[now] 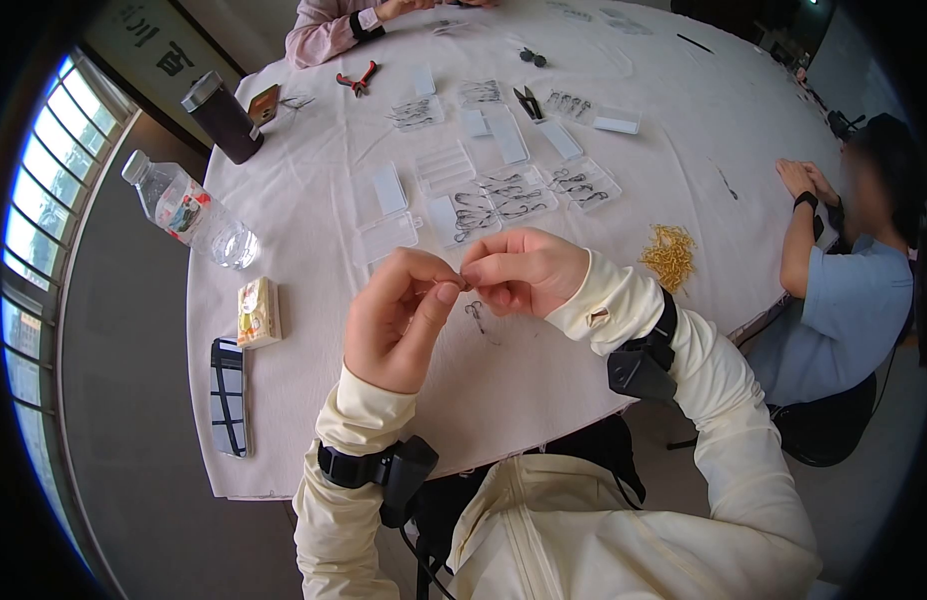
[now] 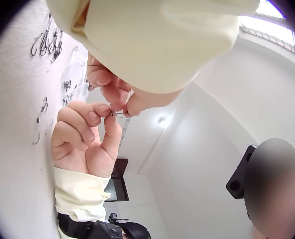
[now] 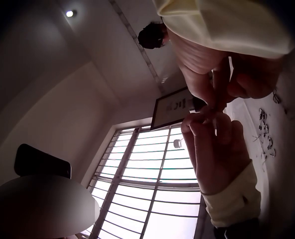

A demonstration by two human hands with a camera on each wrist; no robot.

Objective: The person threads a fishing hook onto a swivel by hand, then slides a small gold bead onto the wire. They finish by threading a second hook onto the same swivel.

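Both my hands meet a little above the white tablecloth (image 1: 544,370). My left hand (image 1: 450,285) and right hand (image 1: 479,280) pinch one tiny metal piece (image 2: 118,114) between their fingertips. It is too small to make out, and the fingers mostly hide it. In the left wrist view the left hand (image 2: 106,112) has thumb and forefinger closed on it, and the right hand (image 2: 123,107) comes in from above. A loose fishing hook (image 1: 477,315) lies on the cloth just under the hands. Clear boxes of dark hooks (image 1: 514,195) sit beyond them.
A pile of gold hooks (image 1: 670,255) lies to the right. At the left are a water bottle (image 1: 189,212), a dark tumbler (image 1: 222,118), a small box (image 1: 259,312) and a phone (image 1: 230,395). Red pliers (image 1: 358,78) lie far back. Two other people sit at the table (image 1: 844,290).
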